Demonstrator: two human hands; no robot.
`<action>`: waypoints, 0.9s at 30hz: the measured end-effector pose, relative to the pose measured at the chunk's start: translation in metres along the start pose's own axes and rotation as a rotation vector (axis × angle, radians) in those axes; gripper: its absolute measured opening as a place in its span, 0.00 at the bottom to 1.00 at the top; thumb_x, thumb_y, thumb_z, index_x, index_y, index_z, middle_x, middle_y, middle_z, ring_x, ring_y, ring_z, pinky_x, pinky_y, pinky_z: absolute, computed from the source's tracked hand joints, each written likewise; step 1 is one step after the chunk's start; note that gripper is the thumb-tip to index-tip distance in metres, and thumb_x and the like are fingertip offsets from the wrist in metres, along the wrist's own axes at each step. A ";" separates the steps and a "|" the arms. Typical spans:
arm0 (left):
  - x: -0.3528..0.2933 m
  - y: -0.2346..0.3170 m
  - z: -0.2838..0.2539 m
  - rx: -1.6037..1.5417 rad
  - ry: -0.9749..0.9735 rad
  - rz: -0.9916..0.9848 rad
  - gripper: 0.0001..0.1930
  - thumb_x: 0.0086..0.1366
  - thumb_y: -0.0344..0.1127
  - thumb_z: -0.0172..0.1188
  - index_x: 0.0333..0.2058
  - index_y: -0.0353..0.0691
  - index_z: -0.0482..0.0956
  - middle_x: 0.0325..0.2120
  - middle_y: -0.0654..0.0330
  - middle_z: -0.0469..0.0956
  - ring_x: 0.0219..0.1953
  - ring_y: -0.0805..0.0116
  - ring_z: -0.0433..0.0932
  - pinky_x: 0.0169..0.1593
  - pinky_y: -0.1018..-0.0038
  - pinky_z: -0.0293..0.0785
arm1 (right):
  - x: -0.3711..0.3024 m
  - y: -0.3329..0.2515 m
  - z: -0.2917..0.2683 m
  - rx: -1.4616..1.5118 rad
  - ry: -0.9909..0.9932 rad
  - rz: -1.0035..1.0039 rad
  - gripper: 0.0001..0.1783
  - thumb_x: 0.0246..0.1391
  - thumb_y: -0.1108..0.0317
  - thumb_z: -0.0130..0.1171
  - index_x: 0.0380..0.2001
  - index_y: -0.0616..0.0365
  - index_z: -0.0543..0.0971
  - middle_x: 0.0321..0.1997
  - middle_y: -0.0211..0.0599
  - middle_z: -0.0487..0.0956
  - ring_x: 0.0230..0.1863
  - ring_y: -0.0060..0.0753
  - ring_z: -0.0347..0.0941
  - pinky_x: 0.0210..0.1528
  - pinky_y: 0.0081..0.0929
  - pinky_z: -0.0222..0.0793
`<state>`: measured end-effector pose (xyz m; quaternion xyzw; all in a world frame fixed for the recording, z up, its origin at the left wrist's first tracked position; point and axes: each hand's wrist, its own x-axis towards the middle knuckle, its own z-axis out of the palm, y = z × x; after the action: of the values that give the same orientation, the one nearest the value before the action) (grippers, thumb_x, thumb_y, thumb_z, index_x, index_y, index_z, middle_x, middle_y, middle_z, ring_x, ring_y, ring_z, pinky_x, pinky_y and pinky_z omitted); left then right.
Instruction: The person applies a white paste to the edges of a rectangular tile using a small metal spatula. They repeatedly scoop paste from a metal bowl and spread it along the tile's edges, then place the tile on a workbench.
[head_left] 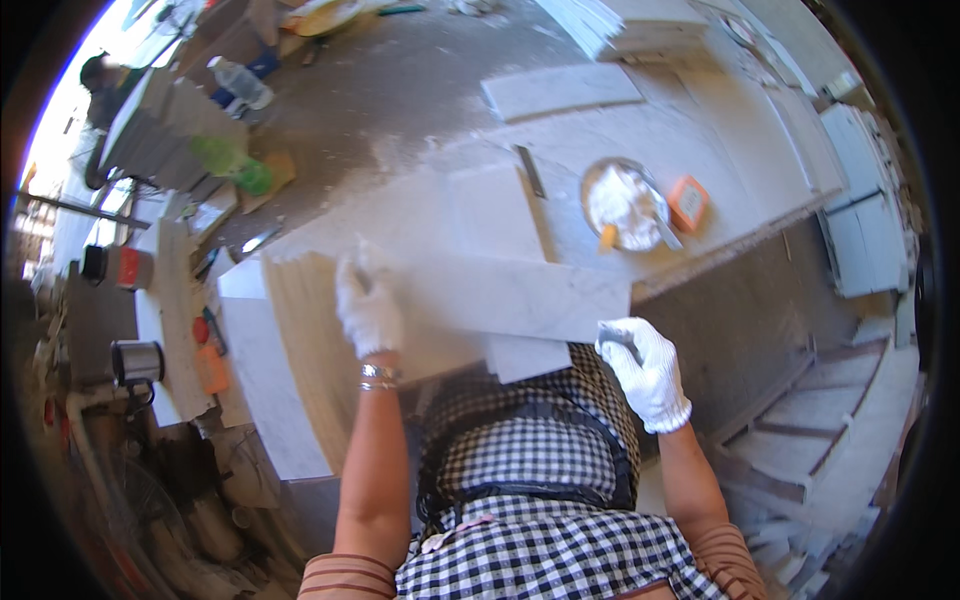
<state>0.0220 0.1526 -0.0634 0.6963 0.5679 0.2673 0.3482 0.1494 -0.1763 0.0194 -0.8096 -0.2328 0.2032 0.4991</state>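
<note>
My left hand (368, 310), in a white knit glove, is over the left end of a pale marble-look slab (545, 298), beside a stack of slabs (300, 350). Its fingers are smeared by motion, so their grip cannot be made out. Just off the slab's right end, my right hand (648, 375), also gloved, is closed around a small grey piece (618, 338) whose kind I cannot make out. A smaller white tile (528, 358) juts out beneath the slab's near edge.
A bowl of white paste (622, 205) holds a spatula (667, 234), beside an orange box (689, 204). A dark metal strip (530, 172) lies left of it. Another slab (562, 92) and piled tiles (640, 30) are farther back. Bottles (240, 82) stand far left.
</note>
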 end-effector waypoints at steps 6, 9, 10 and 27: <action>0.002 -0.012 0.005 0.127 0.026 0.094 0.30 0.68 0.39 0.68 0.66 0.38 0.74 0.62 0.48 0.79 0.62 0.54 0.79 0.65 0.63 0.73 | -0.017 0.036 -0.022 -0.241 0.127 -0.137 0.18 0.64 0.78 0.63 0.57 0.62 0.82 0.42 0.34 0.87 0.37 0.20 0.79 0.40 0.24 0.77; 0.000 -0.017 0.003 0.152 0.056 0.155 0.29 0.68 0.38 0.68 0.65 0.37 0.75 0.58 0.51 0.82 0.60 0.59 0.81 0.64 0.65 0.74 | -0.021 0.039 -0.020 -0.319 0.180 -0.065 0.19 0.61 0.75 0.68 0.56 0.61 0.82 0.48 0.43 0.89 0.44 0.29 0.86 0.44 0.29 0.80; -0.001 -0.018 0.003 0.126 0.033 0.151 0.30 0.68 0.39 0.69 0.66 0.37 0.74 0.60 0.50 0.81 0.61 0.58 0.80 0.65 0.64 0.73 | -0.021 0.038 -0.019 -0.359 0.193 -0.037 0.18 0.60 0.71 0.70 0.53 0.60 0.83 0.46 0.43 0.88 0.42 0.33 0.86 0.44 0.30 0.80; -0.091 0.015 -0.006 0.069 -0.263 0.815 0.46 0.57 0.38 0.79 0.71 0.35 0.65 0.66 0.46 0.71 0.67 0.46 0.71 0.68 0.54 0.70 | 0.009 0.035 -0.020 -0.604 0.264 -0.207 0.13 0.59 0.71 0.67 0.48 0.53 0.86 0.39 0.38 0.83 0.39 0.44 0.82 0.40 0.36 0.78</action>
<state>0.0067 0.0632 -0.0458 0.9031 0.2057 0.2730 0.2601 0.1739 -0.1994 -0.0050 -0.9121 -0.2968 -0.0332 0.2809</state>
